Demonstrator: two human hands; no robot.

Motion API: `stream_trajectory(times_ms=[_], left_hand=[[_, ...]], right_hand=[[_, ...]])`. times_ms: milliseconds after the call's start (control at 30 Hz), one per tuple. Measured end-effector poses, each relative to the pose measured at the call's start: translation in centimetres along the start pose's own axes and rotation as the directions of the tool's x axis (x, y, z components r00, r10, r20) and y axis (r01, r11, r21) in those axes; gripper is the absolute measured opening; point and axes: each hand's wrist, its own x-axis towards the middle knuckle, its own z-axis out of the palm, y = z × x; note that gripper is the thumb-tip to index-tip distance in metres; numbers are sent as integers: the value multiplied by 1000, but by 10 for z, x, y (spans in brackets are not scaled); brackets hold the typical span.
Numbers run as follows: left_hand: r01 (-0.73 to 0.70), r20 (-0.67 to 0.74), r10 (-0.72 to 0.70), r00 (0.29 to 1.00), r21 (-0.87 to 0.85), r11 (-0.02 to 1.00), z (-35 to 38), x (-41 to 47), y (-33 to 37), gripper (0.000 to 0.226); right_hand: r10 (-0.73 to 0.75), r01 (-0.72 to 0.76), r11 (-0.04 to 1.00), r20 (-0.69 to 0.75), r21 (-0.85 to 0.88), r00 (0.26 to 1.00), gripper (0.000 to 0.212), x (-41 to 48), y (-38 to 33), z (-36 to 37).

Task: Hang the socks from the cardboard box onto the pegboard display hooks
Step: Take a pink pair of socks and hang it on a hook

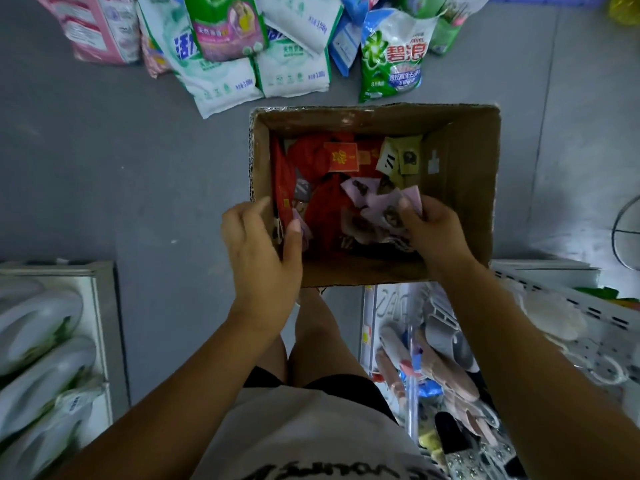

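Pink-carded socks point(377, 202), judged light, soft and floppy, are being pinched by the right hand point(433, 230) at their stiffer card headers, the likeliest hold, inside the cardboard box point(478, 168) on the floor point(138, 168), whose left wall is being clasped by the left hand point(259, 244).

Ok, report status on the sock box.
Left hand grips cardboard box wall. Right hand pinches lilac sock packs inside. Box opening unobstructed.

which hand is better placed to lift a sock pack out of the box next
Right. The right hand pinches the pink-labelled sock packs inside the cardboard box, so it probably only has to lift; the left hand grips the box's left wall.
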Motion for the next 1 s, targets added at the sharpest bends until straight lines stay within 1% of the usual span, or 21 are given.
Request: stream_trajectory(times_ms=[33, 100, 200, 267, 300, 367, 400, 467, 533, 567, 633, 700, 767, 833, 867, 900, 967, 1000], left_hand=[[-10, 58, 13, 998, -46, 999, 1, 2, 8, 40], [70, 237, -37, 971, -130, 989, 6, 7, 22, 40], [304, 464, -173, 869, -224, 926, 15, 18, 32, 49], [418, 552, -233, 801, -237, 877, 17, 26, 33, 41], [449, 584, -245, 774, -232, 863, 17, 29, 33, 46], [502, 627, -258, 735, -247, 829, 18, 31, 29, 81], [529, 646, -259, 718, -264, 807, 18, 31, 28, 93], [602, 684, -269, 678, -305, 738, 15, 32, 30, 104], [705, 746, -295, 597, -312, 637, 9, 33, 36, 112], [742, 783, -293, 549, -295, 602, 6, 33, 41, 115], [795, 840, -284, 462, -250, 553, 2, 32, 52, 115], [825, 873, -281, 400, -208, 526, -2, 30, 67, 108], [822, 905, -246, 347, -167, 545, -5, 31, 83, 101], [821, 945, -183, 270, -127, 556, -5, 34, 98, 97], [832, 960, -164, 228, -105, 545, -5, 36, 107, 97], [843, 972, -144, 184, -80, 532, -4, 38, 116, 96], [847, 994, -52, 91, -50, 529, -4, 40, 136, 90], [842, 998, -2, 60, -50, 536, -6, 39, 145, 86]], right_hand=[[-5, 3, 997, 25, 74, 1000, 32, -10, -3, -1], [-26, 4, 971, 92, 238, 995, 32, -26, -8, -1], [-34, -71, 861, 197, 504, 980, 31, -41, -16, 3], [-22, -142, 767, 245, 626, 969, 31, -47, -22, 6], [-9, -172, 724, 258, 668, 966, 31, -49, -25, 6], [0, -216, 645, 282, 733, 959, 31, -54, -30, 6], [-6, -232, 611, 298, 757, 955, 31, -58, -33, 5], [-19, -256, 557, 321, 790, 947, 31, -66, -38, 2], [-19, -272, 502, 325, 821, 946, 32, -76, -44, -3], [-15, -275, 471, 320, 838, 947, 35, -82, -47, -6], [12, -270, 416, 291, 868, 957, 41, -93, -53, -11], [53, -249, 364, 247, 898, 968, 48, -106, -59, -17], [76, -188, 295, 173, 937, 982, 50, -121, -64, -22], [63, -71, 255, 57, 964, 996, 48, -138, -67, -26], [43, 2, 266, -14, 964, 999, 47, -148, -68, -28], [20, 81, 300, -91, 951, 996, 46, -158, -69, -28], [-19, 222, 433, -238, 874, 971, 44, -179, -69, -25], [-30, 268, 509, -294, 818, 955, 45, -191, -70, -20]])
